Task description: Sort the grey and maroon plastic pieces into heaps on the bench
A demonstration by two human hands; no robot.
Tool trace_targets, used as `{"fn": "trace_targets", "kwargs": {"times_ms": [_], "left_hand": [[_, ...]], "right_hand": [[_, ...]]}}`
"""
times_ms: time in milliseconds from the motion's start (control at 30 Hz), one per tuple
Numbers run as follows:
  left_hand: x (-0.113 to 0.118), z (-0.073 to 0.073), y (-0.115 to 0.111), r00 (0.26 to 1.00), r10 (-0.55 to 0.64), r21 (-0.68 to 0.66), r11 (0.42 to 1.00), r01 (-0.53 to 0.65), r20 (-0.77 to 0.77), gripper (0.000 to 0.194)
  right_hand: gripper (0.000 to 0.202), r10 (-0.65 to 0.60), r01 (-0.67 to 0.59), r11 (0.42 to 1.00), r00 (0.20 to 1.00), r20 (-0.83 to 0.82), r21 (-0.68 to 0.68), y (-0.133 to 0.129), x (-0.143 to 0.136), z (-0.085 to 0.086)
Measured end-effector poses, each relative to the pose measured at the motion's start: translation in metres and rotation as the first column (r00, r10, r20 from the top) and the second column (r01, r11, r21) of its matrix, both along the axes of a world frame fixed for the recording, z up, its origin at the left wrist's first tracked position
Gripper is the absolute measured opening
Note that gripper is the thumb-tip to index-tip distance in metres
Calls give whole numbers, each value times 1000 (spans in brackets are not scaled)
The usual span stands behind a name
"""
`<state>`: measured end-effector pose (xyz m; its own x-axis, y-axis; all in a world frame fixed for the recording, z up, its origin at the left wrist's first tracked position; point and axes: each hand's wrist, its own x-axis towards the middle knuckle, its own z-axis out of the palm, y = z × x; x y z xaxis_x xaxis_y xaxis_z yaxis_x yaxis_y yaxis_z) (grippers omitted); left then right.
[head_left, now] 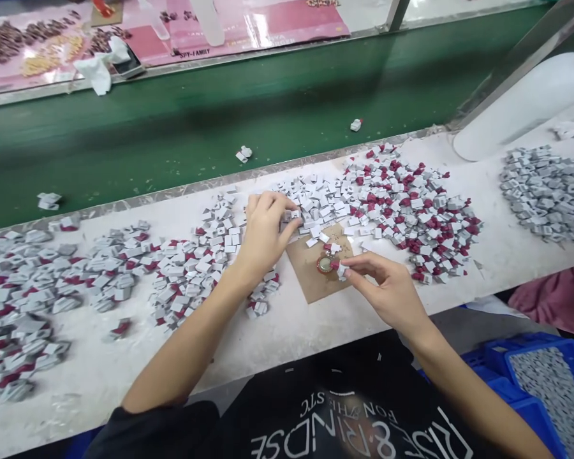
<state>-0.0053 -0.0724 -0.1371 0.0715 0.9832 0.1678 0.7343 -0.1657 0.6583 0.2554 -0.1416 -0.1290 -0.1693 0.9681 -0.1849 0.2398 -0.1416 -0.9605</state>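
My right hand (385, 287) pinches a small grey-and-dark-red plastic piece (340, 270) between thumb and fingers. The piece is over a brown cardboard sheet (310, 284), right beside a small round dish (324, 263) with an orange-red rim. Another grey-and-red piece (333, 248) lies just behind the dish. At the near edge of the heap of pale grey pieces (318, 197), my left hand (266, 229) curls its thumb and fingers around a small grey plastic piece (289, 218). Its fingertips are partly hidden among the pieces.
Grey-and-red pieces (411, 204) are heaped at right, more (29, 287) spread at left. A darker grey pile (548, 191) lies beside a white cylinder (516, 108). Behind runs a green belt (172, 121) with few loose pieces. Blue bins (500, 357) stand low at right.
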Motion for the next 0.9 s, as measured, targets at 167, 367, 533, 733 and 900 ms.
{"fn": "trace_targets", "kwargs": {"times_ms": [167,367,533,733,900], "left_hand": [[2,16,-15,936,0,-91,995,34,352,11],[-1,20,-25,892,111,-235,972,-6,439,18],[-5,22,-31,843,185,-408,912,45,505,30],[-2,18,-36,731,212,-457,876,152,649,32],[9,19,-31,712,227,-436,892,122,664,41]], "right_hand": [[17,-3,3,1000,1000,24,-1,-1,-1,-5],[12,23,-26,999,997,71,39,1,-6,-4],[11,13,-17,998,998,60,58,2,-5,-5],[9,26,-29,997,998,50,66,2,-5,-5],[7,-35,38,998,998,-55,50,12,-3,6]]}}
